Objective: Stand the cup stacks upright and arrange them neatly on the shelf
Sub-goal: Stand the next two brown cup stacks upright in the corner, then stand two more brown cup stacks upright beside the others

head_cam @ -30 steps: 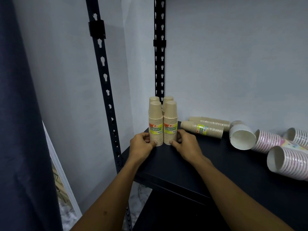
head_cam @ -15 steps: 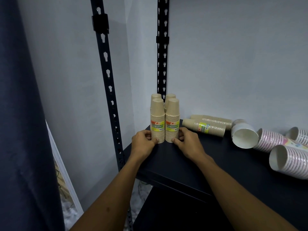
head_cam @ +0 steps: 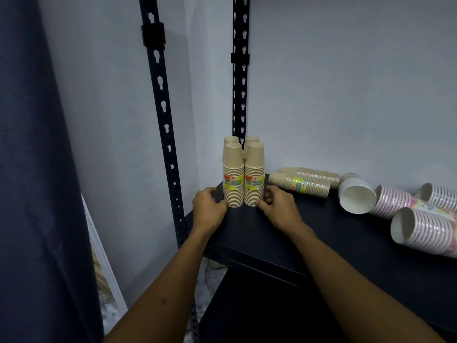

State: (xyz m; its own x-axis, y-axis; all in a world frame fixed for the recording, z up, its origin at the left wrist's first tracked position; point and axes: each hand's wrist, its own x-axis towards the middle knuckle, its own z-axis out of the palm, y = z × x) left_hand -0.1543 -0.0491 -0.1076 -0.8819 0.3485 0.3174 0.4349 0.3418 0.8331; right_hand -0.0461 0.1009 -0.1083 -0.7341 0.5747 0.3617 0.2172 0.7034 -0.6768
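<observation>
Both hands have barely shifted since a moment ago. At the shelf's [head_cam: 321, 246] left corner, the left hand [head_cam: 209, 211] curls against the left front tan cup stack [head_cam: 233, 177], and the right hand [head_cam: 279, 209] pinches the right front tan cup stack's [head_cam: 254, 177] base. Farther right, tan stacks [head_cam: 306, 184] and pink striped stacks [head_cam: 420, 226] lie on their sides.

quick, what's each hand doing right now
Left hand: fingers curled against the front left upright tan paper cup stack.
Right hand: fingers curled against the front right one.
</observation>
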